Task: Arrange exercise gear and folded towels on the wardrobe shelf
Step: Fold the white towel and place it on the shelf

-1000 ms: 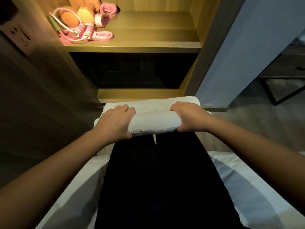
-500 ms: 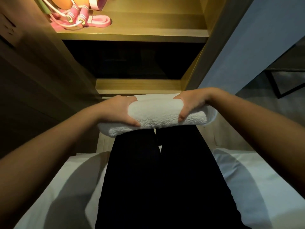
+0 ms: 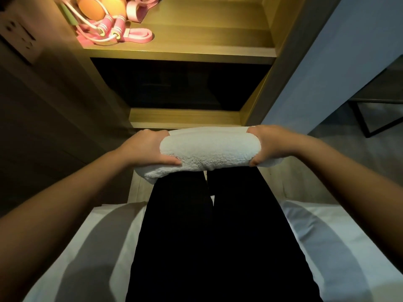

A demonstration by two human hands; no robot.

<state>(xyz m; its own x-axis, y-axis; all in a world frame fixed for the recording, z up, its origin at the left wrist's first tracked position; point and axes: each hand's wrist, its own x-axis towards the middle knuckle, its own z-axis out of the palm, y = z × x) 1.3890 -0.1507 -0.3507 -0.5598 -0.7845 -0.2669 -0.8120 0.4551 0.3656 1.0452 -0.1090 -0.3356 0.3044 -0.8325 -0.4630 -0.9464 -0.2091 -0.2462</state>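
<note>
The person holds a folded white towel (image 3: 209,153) by its two ends, one hand at each. The left hand (image 3: 148,149) wraps the left end, its thumb (image 3: 170,161) lying flat along the near face while the other fingers curl out of sight behind the far side. The right hand (image 3: 268,147) grips the right end the same way, thumb tip pressed into the terry cloth. Between the two thumbs the towel bulges thick and rounded; a loose layer sags below the left thumb. Just under the fingers lie the knees in black trousers (image 3: 218,236), with a white bed (image 3: 327,247) on both sides.

Beyond the fingertips opens the wardrobe: a low wooden ledge (image 3: 185,116) close behind the towel and, well above it, the lit shelf (image 3: 196,40). At its left end sits the exercise gear — a pink skipping rope (image 3: 109,27), orange balls (image 3: 91,7) and a pink band (image 3: 139,37) — all far from both hands.
</note>
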